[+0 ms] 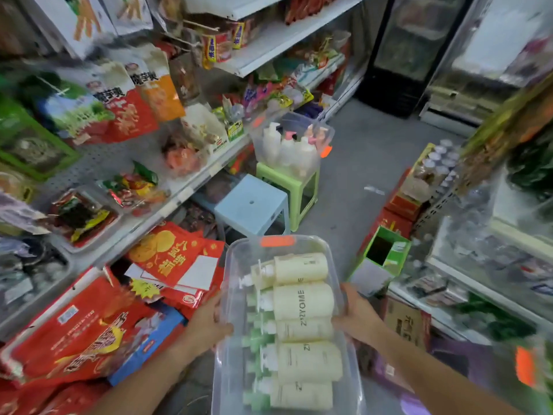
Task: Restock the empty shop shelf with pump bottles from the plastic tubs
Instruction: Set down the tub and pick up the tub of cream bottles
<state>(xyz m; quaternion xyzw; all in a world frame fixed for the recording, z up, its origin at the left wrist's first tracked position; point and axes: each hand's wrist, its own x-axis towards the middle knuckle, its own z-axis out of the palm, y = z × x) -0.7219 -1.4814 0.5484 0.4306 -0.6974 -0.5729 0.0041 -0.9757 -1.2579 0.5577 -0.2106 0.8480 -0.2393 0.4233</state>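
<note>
A clear plastic tub (pixel 239 265) with an orange sticker is held in front of me over the aisle floor. Several cream pump bottles (pixel 302 302) with pale green pumps lie side by side in it. My left hand (pixel 206 320) grips the tub's left wall and my right hand (pixel 357 317) grips its right wall. Farther down the aisle a second clear tub (pixel 324 130) stands on a green stool (pixel 308 187); it holds upright white pump bottles (pixel 287 146) with white and pink pumps.
A light blue stool (pixel 253 205) stands just beyond the held tub, in front of the green one. Snack-filled shelves (pixel 167 202) run along the left, with red packs (pixel 86 324) low down. Boxes (pixel 386 253) and shelving line the right. Grey floor (pixel 365 151) leads to a dark fridge (pixel 413 46).
</note>
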